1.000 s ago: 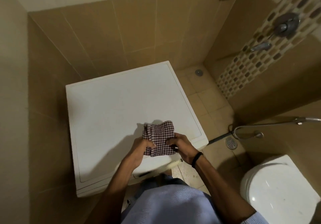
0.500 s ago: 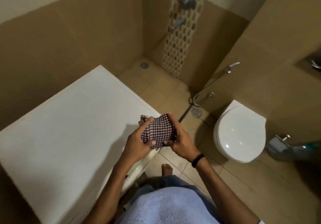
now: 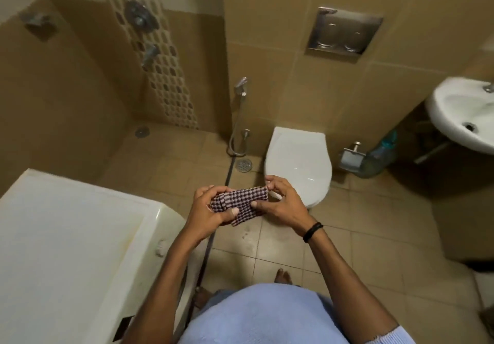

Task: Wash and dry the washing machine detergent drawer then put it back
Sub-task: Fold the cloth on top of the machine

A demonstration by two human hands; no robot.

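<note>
Head view, looking down. A folded checked cloth (image 3: 240,200) is held at waist height over the tiled floor (image 3: 280,250), between the white washing machine (image 3: 66,236) at the person's left and the closed toilet (image 3: 296,162) ahead; a washbasin (image 3: 459,114) is mounted on the wall at far right. The left hand (image 3: 211,210) wraps the cloth's left end, fingers curled over it and thumb pressed on its top face. The right hand (image 3: 280,202) pinches the right end between thumb and fingertips. The cloth bends and bunches between the two grips, so it is judged soft, light and limp: it keeps no shape of its own and is best taken by a gathered end or a whole fold, not by a single edge. The detergent drawer itself is not in view. A dark slot (image 3: 123,327) low on the machine's front may be its housing, though this cannot be confirmed. A drawer of this kind is probably rigid, light plastic and slippery while wet, best gripped by its front panel with the other hand under its body.
</note>
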